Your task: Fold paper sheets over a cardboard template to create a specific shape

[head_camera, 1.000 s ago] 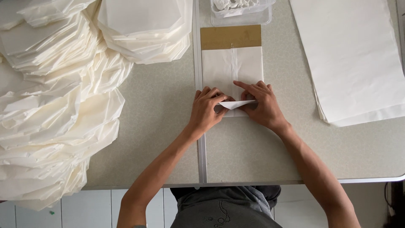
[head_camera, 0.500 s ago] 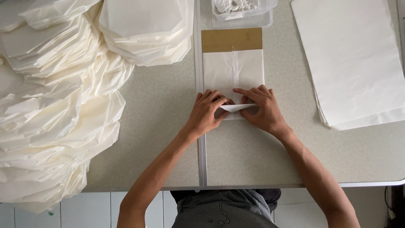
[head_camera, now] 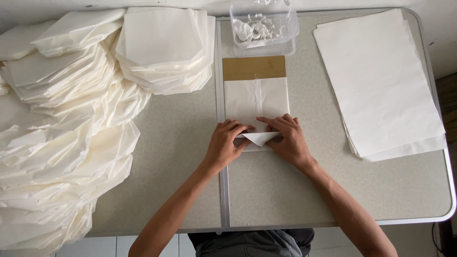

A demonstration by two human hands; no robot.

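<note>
A grey speckled table (head_camera: 381, 190) carries everything. Heaped folded white paper (head_camera: 62, 143) covers its left edge and far-left corner; a stack of flat white sheets (head_camera: 381, 81) lies along the right edge. At the far edge, centre, stands a clear plastic tub (head_camera: 264, 28). Mid-table lies a white paper piece (head_camera: 256, 102) over a brown board (head_camera: 254, 68). The left hand (head_camera: 226, 145) and right hand (head_camera: 288, 140) press flat, fingers spread, on its near end, pinning a folded triangular flap (head_camera: 259, 138).

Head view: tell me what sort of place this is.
Probably a small hand-assembly workstation for paper goods: heaps of folded white paper pieces, a flat stack of white sheets, and a speckled grey folding table.
</note>
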